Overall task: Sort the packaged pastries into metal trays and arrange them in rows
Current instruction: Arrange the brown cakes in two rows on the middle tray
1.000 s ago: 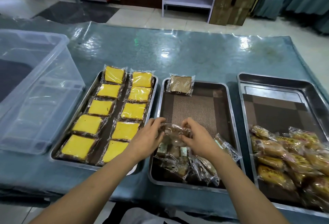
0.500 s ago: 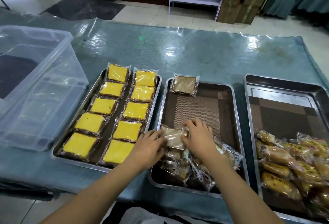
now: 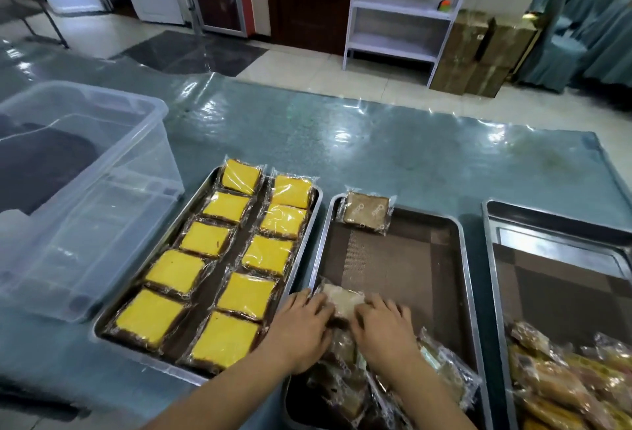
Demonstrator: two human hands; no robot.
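Your left hand [image 3: 301,330] and right hand [image 3: 384,330] pinch one wrapped brown pastry [image 3: 343,301] between curled fingers, low over the middle tray [image 3: 461,258], just above the heap of packets [image 3: 393,385] at 6 o'clock. Another brown pastry [image 3: 366,212] lies at the tray's 11 o'clock corner.

A single wide-angle head camera looks forward and steeply down from above the near edge of the table [image 3: 393,142], close over three metal trays [image 3: 473,292] and both forearms, while its upper frame reaches across the floor to distant white shelving [image 3: 403,8].
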